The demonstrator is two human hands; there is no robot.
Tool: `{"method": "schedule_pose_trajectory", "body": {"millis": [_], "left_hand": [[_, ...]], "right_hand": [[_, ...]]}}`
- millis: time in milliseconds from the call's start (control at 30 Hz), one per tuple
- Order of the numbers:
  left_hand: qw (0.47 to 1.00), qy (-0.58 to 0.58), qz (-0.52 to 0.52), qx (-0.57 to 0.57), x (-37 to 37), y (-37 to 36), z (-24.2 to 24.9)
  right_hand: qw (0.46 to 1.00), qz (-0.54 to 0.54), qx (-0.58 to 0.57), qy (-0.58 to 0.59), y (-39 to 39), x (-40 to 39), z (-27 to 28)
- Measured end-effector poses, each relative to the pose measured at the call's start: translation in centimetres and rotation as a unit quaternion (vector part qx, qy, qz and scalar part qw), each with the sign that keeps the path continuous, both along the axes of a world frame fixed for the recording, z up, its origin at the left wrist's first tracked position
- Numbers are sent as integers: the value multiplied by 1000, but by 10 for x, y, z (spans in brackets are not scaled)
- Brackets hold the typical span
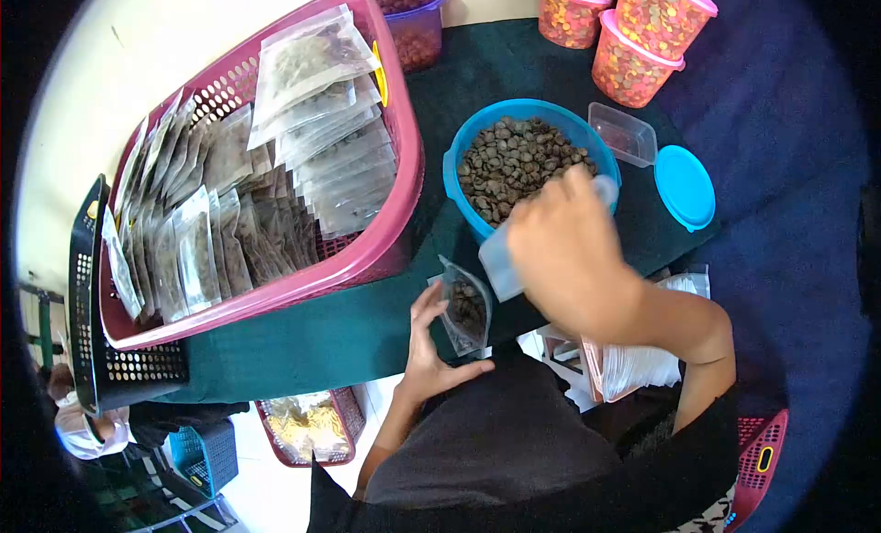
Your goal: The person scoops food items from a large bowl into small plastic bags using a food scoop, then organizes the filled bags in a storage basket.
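My left hand (pixel 428 351) holds a small clear pouch (pixel 467 305) at the table's near edge, its fingers along one side and the thumb at the bottom. The pouch gapes at the top, with dark brown pieces inside. My right hand (pixel 571 250), a little blurred, is closed on a translucent plastic scoop (pixel 500 265) at the near rim of a round blue tub (pixel 453 186). Brown chip-like pieces (pixel 514 161) fill much of that tub. The hand covers part of the scoop and of the tub's near right side.
A large pink basket (pixel 408 157) of filled pouches stands at left. Beyond the tub are a clear rectangular container (pixel 624 134), a blue lid (pixel 685 188) and pink-lidded tubs (pixel 633 65). A stack of empty-looking bags (pixel 642 368) lies by my right forearm. Another person (pixel 92 427) is at lower left.
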State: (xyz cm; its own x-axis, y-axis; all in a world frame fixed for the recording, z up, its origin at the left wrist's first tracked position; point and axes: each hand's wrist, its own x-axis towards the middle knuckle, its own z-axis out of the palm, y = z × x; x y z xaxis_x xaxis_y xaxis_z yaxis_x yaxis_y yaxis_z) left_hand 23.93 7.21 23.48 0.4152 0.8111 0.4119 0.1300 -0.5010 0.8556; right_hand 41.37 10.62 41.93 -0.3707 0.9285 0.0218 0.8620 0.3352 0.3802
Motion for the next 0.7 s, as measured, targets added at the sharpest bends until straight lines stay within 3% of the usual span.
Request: {"method": "schedule_pose_trajectory", "body": {"millis": [167, 233, 300, 367, 467, 567, 700], "left_hand": [[999, -36, 16, -28, 0, -10, -9], [978, -168, 80, -96, -1, -15, -16], [980, -157, 88, -84, -13, -17, -24], [929, -252, 173, -208, -20, -23, -26], [864, -347, 195, -307, -34, -31, -28], [833, -391, 178, -348, -50, -38, -51], [806, -456, 147, -348, -52, -44, -67]], "right_hand": [[990, -76, 56, 106, 34, 62, -3], [986, -104, 63, 110, 44, 83, -12], [982, -132, 68, 114, 49, 99, -22], [971, -113, 120, 171, 53, 111, -33], [974, -98, 95, 181, 53, 123, -38], [976, -100, 62, 181, 53, 126, -29], [976, -90, 101, 173, 61, 137, -27]]}}
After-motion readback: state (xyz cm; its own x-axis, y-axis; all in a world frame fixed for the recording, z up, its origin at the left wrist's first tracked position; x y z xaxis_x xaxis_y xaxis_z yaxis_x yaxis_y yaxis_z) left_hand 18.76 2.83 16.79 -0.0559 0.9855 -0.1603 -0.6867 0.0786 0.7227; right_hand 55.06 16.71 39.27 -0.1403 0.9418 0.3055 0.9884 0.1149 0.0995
